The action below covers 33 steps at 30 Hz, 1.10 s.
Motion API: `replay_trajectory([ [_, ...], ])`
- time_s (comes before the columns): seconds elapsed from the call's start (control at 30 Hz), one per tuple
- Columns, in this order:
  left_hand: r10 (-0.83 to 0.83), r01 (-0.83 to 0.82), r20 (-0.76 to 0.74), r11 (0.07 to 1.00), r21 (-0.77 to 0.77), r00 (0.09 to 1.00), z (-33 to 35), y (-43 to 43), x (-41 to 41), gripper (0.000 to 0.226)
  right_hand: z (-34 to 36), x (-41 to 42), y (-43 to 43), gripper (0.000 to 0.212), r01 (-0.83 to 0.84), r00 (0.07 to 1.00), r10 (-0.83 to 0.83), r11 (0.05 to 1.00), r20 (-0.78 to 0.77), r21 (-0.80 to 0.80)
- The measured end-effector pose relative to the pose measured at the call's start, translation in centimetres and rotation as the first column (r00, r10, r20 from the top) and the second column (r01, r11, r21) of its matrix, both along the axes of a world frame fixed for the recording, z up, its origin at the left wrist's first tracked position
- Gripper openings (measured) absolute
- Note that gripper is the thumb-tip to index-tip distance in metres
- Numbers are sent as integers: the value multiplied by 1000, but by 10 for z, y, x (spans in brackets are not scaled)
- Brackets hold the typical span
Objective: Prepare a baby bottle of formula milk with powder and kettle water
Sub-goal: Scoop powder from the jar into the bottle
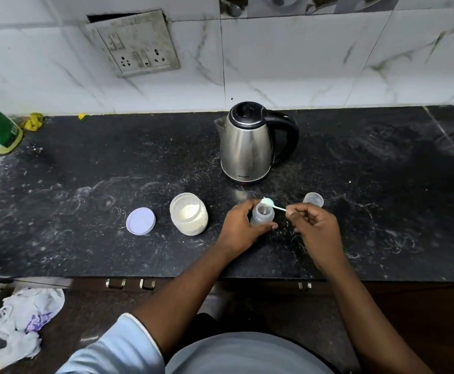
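Currently the left hand grips the small clear plastic baby bottle, fingers curled round its far side and thumb across the near side. The bottle stands upright and uncapped on the black speckled stone tabletop, between the two hands. The right hand pinches the thin handle of a pale green plastic scoop. The scoop's bowl sits at the far rim of the bottle mouth; its contents cannot be made out. Just left of the left hand is an open clear jar of white powder, and left of that its round lilac lid lies flat. Just beyond the right hand is a small clear plastic cap. Well beyond both hands stands a stainless steel electric kettle with black handle, lid closed.
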<state>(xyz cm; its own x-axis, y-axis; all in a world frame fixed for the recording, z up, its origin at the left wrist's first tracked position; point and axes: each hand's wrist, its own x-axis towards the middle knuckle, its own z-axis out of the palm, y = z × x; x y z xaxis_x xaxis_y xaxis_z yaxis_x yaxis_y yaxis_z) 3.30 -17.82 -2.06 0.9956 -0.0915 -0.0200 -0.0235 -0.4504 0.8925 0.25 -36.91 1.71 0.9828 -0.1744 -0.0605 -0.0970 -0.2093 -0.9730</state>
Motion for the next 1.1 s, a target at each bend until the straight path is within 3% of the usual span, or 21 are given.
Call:
replay_trajectory([
  [0.5, -11, 11, 11, 1000, -13, 1000, -2, 1, 1, 60, -2, 2, 0, 9, -49, 999, 50, 996, 16, -77],
  [1.1, -16, 17, 29, 1000, -20, 999, -7, 1, 1, 60, -6, 1, -1, 10, -50, 999, 51, 997, 8, -56],
])
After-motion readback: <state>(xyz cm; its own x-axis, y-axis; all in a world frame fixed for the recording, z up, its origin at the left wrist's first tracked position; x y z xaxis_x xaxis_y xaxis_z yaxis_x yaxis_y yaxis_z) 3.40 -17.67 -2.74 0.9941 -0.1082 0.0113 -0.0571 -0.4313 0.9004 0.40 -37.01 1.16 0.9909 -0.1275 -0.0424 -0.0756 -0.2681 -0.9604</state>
